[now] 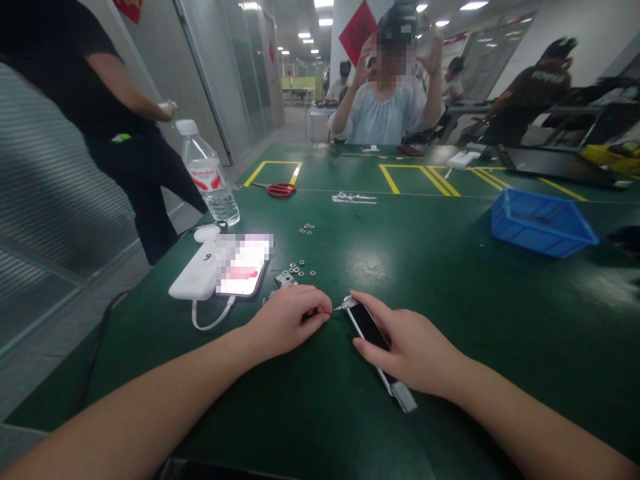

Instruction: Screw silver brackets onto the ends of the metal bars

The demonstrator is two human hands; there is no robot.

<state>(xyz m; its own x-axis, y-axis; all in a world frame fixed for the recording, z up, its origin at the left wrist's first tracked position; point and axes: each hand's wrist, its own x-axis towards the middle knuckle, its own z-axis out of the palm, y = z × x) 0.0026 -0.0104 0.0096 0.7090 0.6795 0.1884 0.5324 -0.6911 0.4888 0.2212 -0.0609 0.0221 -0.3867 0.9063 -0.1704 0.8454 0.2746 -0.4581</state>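
My right hand [406, 347] is wrapped round a slim device with a dark screen and silver frame [367, 327], holding it down on the green table [430, 267]. A small silver part sticks out of the device's far tip. My left hand [287, 320] is closed in a pinch right beside that tip, on something too small to make out. Several small silver nuts [299, 269] and a little metal bracket [284, 278] lie just beyond my left hand.
A lit phone [245, 267] leans on a white power bank [196, 273] with a cable. A water bottle [207, 175], red scissors [281, 190] and a blue bin [543, 223] stand further off. One person sits across the table; another stands at left.
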